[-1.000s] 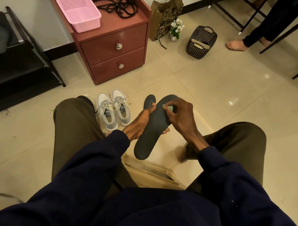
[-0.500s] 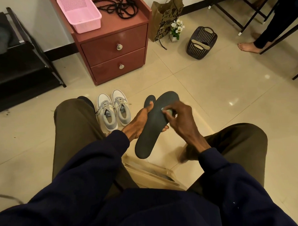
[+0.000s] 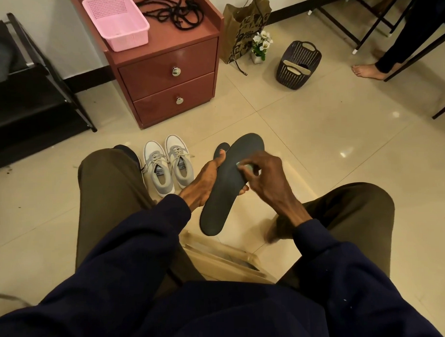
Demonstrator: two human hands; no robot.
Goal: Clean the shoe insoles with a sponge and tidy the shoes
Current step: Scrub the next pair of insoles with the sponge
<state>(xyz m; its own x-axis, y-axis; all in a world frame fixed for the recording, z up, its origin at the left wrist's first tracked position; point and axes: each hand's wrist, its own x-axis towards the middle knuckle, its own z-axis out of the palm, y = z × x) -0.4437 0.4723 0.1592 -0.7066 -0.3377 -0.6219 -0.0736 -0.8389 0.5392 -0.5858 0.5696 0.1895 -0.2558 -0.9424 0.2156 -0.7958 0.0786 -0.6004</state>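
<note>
I start wide: the pale tiled floor (image 3: 316, 145) runs out ahead of me, with the red-brown drawer cabinet (image 3: 167, 77) at the far side. Nearer, just right of my left knee, the grey-and-white shoes (image 3: 168, 167) stand side by side with their toes pointing away. I judge they are parked there, out of the way, to wait for their liners.

Now the main piece. The dark insole (image 3: 227, 188) is up in the air between my knees, heel end near me, toe end far, its top face tilted toward the camera so I can watch the surface I'm working. It looks flat, matt charcoal and evenly coloured, and I can't pick out any marks at this size.

My left hand (image 3: 204, 181) cradles it from beneath, thumb hooked over the left edge and fingertips peeping out on the right: a firm brace against the rubbing. A second insole (image 3: 219, 149) peeks out just behind, and I cannot tell whether it is held or on the floor.

My right hand (image 3: 264, 177) has its fingers curled tight round the small pale-green sponge (image 3: 244, 166), pressing it on the insole's middle.
</note>
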